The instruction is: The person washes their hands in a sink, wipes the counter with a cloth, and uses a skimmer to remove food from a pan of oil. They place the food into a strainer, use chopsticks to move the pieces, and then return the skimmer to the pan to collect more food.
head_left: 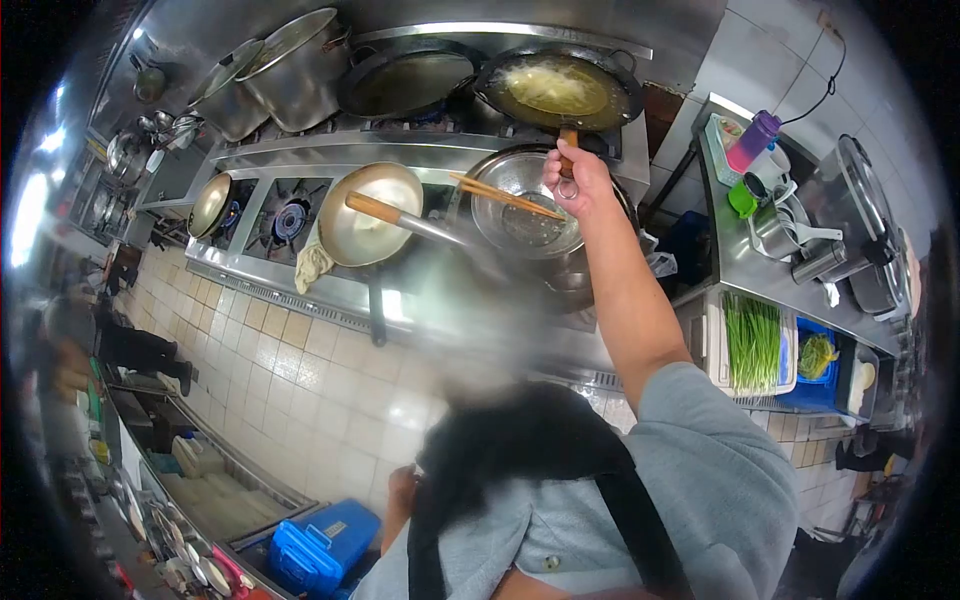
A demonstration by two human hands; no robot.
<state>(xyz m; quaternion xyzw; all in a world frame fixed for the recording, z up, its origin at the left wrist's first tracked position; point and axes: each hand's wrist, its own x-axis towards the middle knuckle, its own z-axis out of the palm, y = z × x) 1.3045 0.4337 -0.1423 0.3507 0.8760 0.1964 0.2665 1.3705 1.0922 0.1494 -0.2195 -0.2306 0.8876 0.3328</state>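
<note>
There is only one view, from a head camera with a wide fisheye lens. It looks steeply down and forward over the person's grey shirt toward the steel stove counter, near at arm's reach.

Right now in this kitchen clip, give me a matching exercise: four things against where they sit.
Things:
1. black wok of yellow liquid
2. wooden chopsticks
3. bunch of green chives
4. blue plastic box

Places:
A. white tray on the side counter
B. floor, lower left
C. across the steel strainer bowl
D. back burner, handle in right hand

Pairs: 1-D, 2-C, 3-A, 4-B
</note>
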